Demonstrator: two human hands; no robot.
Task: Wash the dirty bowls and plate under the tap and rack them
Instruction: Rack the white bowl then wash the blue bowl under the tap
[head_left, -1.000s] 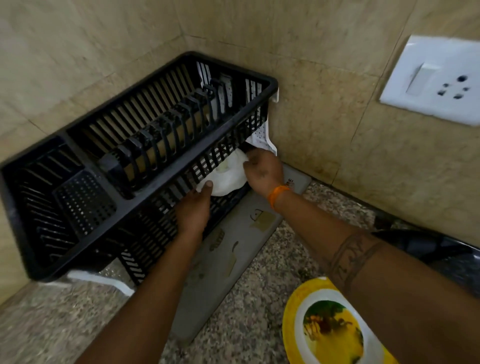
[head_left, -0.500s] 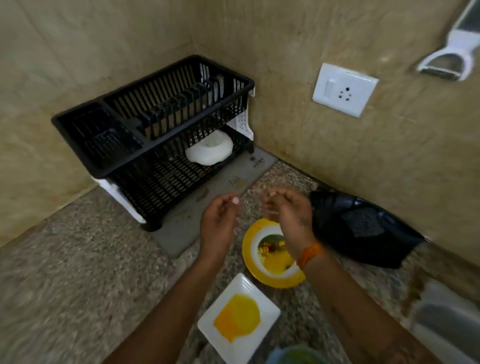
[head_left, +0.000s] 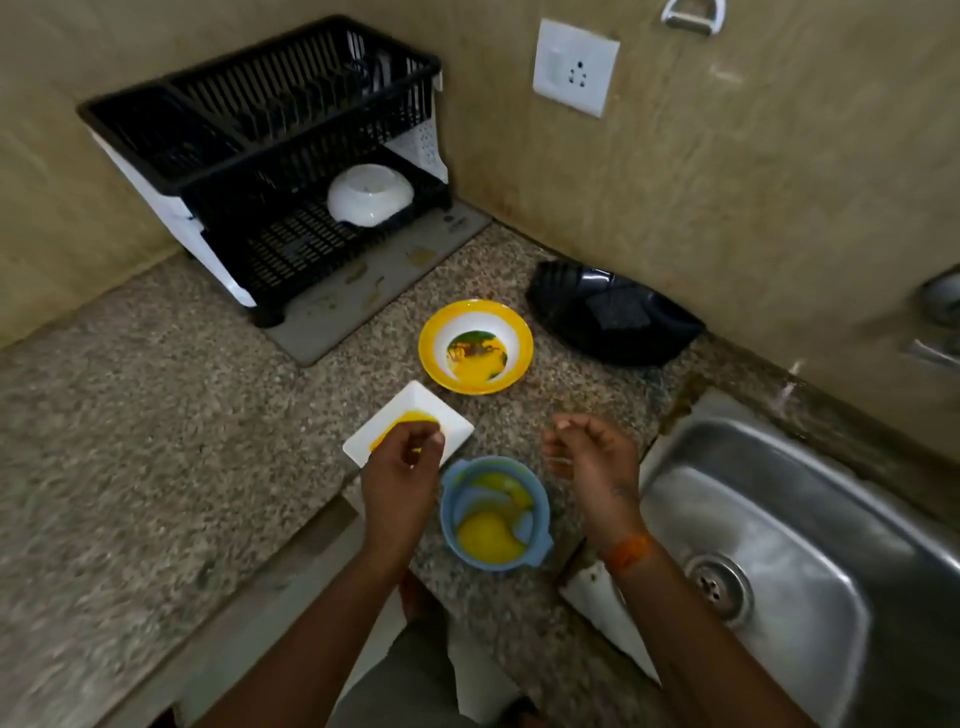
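An upturned white bowl (head_left: 369, 200) sits in the lower tier of the black dish rack (head_left: 260, 130). On the counter lie a yellow-rimmed bowl (head_left: 434, 332), a white square plate (head_left: 415, 408) and a blue bowl (head_left: 540, 512), all smeared with yellow residue. My left hand (head_left: 402, 473) hovers over the near corner of the square plate with loosely curled fingers and holds nothing. My right hand (head_left: 592, 462) hangs loosely curled and empty to the right of the blue bowl, by the sink's left edge.
The steel sink (head_left: 779, 519) fills the right side, with part of a tap (head_left: 935, 312) at the frame edge. A black tray holding a scrub pad (head_left: 613, 312) lies against the wall. The rack stands on a grey mat (head_left: 363, 296). A wall socket (head_left: 575, 67) is above.
Both hands let go of the white bowl in the rack's lower tier and drew back toward me. They now hang over the dirty dishes near the counter's front edge.
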